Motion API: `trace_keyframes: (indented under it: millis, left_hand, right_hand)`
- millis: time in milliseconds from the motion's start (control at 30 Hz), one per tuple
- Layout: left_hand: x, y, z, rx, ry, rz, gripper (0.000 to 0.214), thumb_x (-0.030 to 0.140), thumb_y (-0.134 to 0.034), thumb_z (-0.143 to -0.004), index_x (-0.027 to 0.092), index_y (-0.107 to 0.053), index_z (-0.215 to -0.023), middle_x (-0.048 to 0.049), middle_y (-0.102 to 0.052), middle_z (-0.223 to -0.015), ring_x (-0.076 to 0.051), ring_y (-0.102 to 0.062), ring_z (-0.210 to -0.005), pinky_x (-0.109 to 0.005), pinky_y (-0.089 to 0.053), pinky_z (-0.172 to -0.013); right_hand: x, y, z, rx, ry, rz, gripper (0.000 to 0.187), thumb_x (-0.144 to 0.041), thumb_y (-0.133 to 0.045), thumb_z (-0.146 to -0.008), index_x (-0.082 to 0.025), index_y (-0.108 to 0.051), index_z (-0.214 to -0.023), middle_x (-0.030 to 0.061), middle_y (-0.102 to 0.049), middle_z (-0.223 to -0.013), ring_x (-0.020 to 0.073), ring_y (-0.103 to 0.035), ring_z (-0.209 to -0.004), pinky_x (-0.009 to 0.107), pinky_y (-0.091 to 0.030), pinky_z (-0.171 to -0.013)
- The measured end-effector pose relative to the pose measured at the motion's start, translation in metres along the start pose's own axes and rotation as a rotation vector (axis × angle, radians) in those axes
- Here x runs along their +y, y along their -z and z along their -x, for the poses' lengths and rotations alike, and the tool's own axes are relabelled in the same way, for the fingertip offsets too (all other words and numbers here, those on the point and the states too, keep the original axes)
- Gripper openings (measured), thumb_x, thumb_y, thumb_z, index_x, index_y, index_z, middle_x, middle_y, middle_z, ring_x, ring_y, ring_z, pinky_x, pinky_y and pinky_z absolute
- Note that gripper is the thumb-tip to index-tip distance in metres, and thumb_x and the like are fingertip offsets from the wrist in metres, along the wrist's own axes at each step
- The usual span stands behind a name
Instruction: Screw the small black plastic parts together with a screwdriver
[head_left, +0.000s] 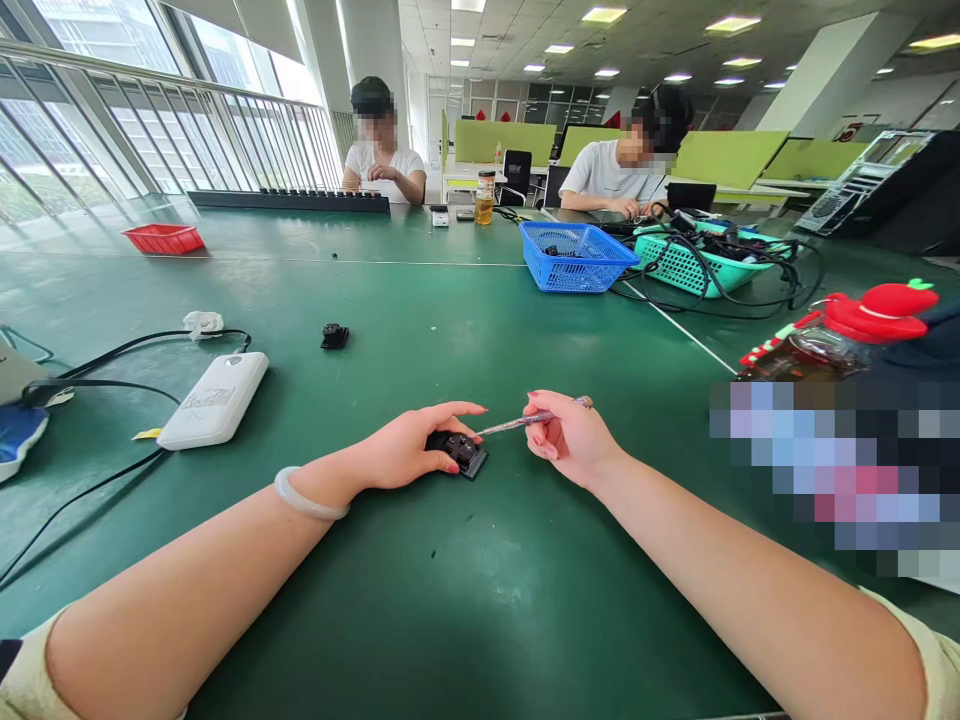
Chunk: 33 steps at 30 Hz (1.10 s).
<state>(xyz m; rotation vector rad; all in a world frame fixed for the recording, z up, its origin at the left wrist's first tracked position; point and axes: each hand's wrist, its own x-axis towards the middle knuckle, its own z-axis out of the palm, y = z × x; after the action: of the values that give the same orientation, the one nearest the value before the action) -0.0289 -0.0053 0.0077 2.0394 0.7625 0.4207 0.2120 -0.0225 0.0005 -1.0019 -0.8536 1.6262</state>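
A small black plastic part [466, 455] with a flat square base rests on the green table. My left hand [409, 445] closes its thumb and fingers around the part's left side. Between the thumb and fingers of my right hand [559, 432] is a thin, pen-like metal tool [517, 425]. Its narrow tip points left and meets or nearly meets the part's upper edge; I cannot tell if they touch. Farther back to the left lies another small black part [335, 336], apart from both hands.
A white power bank [215, 402] with black cables lies left. Farther back are a red tray [163, 238], a blue basket [577, 258] and a teal basket [712, 265] heaped with cables. A bottle with a red hat-shaped cover [832, 345] stands right. Two people sit across the table [420, 600].
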Motion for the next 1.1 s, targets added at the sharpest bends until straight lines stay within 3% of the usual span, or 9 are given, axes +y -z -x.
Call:
trace_keyframes:
  millis: [600,767,900,1100]
  left_hand:
    - [0.002,0.0,-0.001,0.028,-0.015,-0.069,0.048,0.021,-0.063,-0.079,0.021,-0.051,-0.126,-0.0059,-0.069,-0.117,-0.021,-0.063,-0.106,-0.035,-0.046,-0.095]
    - [0.005,0.001,-0.002,0.044,0.002,-0.144,0.03,0.022,-0.063,-0.078,0.02,-0.059,-0.107,-0.0039,-0.068,-0.107,-0.02,-0.063,-0.097,-0.033,-0.048,-0.089]
    - [0.004,0.001,-0.002,0.051,0.013,-0.161,0.029,0.025,-0.063,-0.078,0.02,-0.06,-0.106,-0.0031,-0.067,-0.105,-0.02,-0.061,-0.096,-0.032,-0.047,-0.086]
    - [0.003,0.001,-0.002,0.048,0.02,-0.14,0.03,0.024,-0.063,-0.078,0.02,-0.06,-0.108,-0.0027,-0.066,-0.107,-0.02,-0.061,-0.097,-0.031,-0.047,-0.087]
  right_hand:
    - [-0.001,-0.007,0.007,-0.022,-0.047,-0.041,0.02,-0.025,-0.061,-0.071,-0.016,-0.058,-0.053,-0.0008,-0.051,-0.034,0.0072,-0.035,-0.025,0.021,-0.021,-0.032]
    - [-0.001,-0.013,0.015,-0.006,0.077,-0.016,0.023,-0.029,-0.062,-0.073,-0.017,-0.058,-0.054,-0.0006,-0.052,-0.036,0.0077,-0.037,-0.026,0.022,-0.024,-0.034]
    - [-0.005,-0.009,0.017,0.062,0.153,0.048,0.024,-0.029,-0.063,-0.073,-0.017,-0.057,-0.052,-0.0015,-0.05,-0.035,0.0065,-0.036,-0.028,0.022,-0.024,-0.035]
    - [-0.007,-0.01,0.02,0.102,0.155,0.132,0.025,-0.029,-0.063,-0.072,-0.018,-0.056,-0.052,-0.0022,-0.048,-0.034,0.0072,-0.037,-0.028,0.022,-0.023,-0.034]
